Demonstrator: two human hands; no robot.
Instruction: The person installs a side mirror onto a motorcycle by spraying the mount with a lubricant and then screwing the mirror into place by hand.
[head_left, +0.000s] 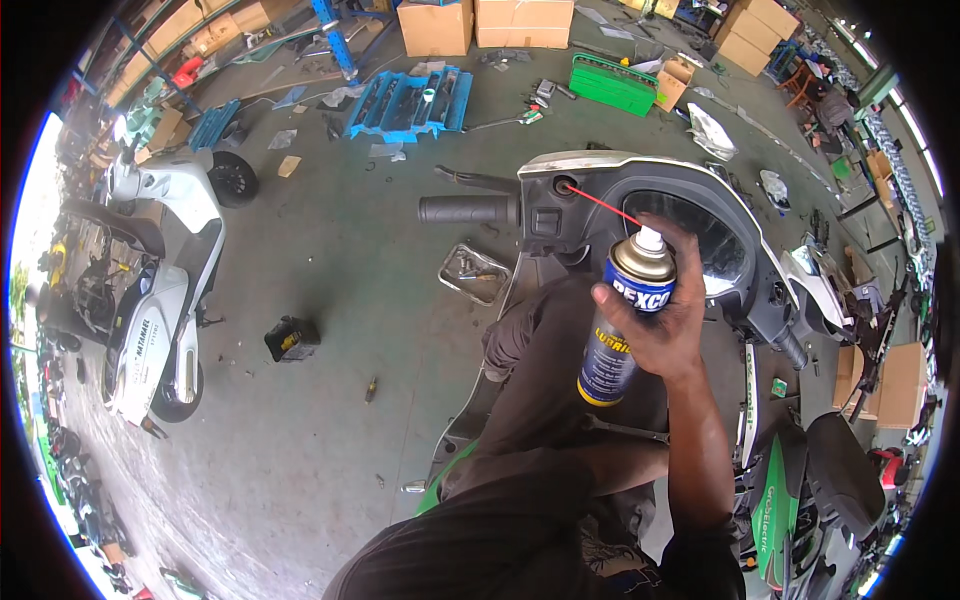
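My right hand (667, 315) is closed around a blue aerosol lubricant can (611, 352), fingers beside its white nozzle. From the nozzle, a thin red straw (604, 205) reaches to the round key lock (564, 185) on a scooter's dark front panel (547, 244). The straw's tip is at the lock's opening. My left forearm (630, 466) crosses my lap, but the left hand is hidden behind my right forearm. Near that hidden hand lies a metal wrench (626, 428). The scooter's left handlebar grip (469, 210) and instrument display (686, 236) flank the lock.
A metal tray (474, 274) with small parts is on the floor beside the scooter. Farther left are a dark container (291, 339) and a white scooter (154, 337). Blue (409, 105) and green (613, 84) toolboxes stand ahead. Another green scooter (776, 502) is at right.
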